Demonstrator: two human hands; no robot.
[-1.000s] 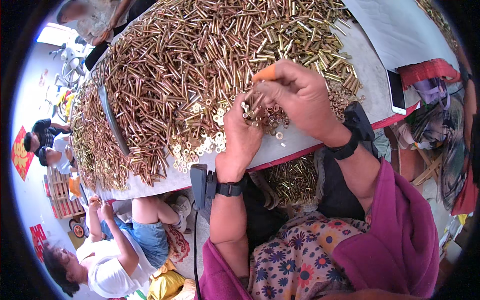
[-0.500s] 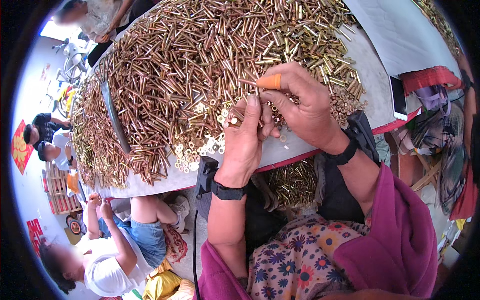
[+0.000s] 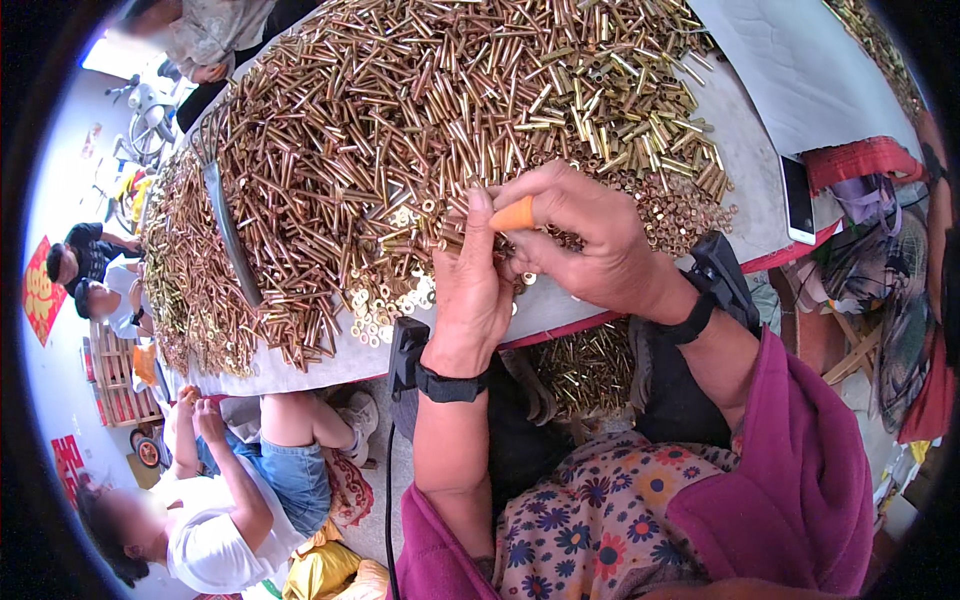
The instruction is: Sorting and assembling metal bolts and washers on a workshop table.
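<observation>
My left hand (image 3: 470, 295) and my right hand (image 3: 595, 235) meet above the near edge of the table, fingertips pressed together. Both are closed in a pinch. Whatever small parts sit between them are hidden by the fingers. An orange finger cot (image 3: 513, 214) covers one finger of the right hand. Just beyond the hands spreads a large heap of brassy bolts (image 3: 370, 130), with metal sleeves (image 3: 650, 125) at its right. Loose washers (image 3: 385, 305) lie to the left of my left hand, and small nuts (image 3: 675, 212) to the right of my right hand.
A hand rake (image 3: 230, 230) lies on the heap's left side. At the table's right are a phone (image 3: 797, 200) and a white sheet (image 3: 810, 70). More parts fill a container (image 3: 585, 370) below the table edge. A person (image 3: 230, 510) works at the lower left; others are farther off.
My right hand has come down and toward me, and its fingers have closed in against the left hand's. A bolt visible at the right fingertips before is now hidden.
</observation>
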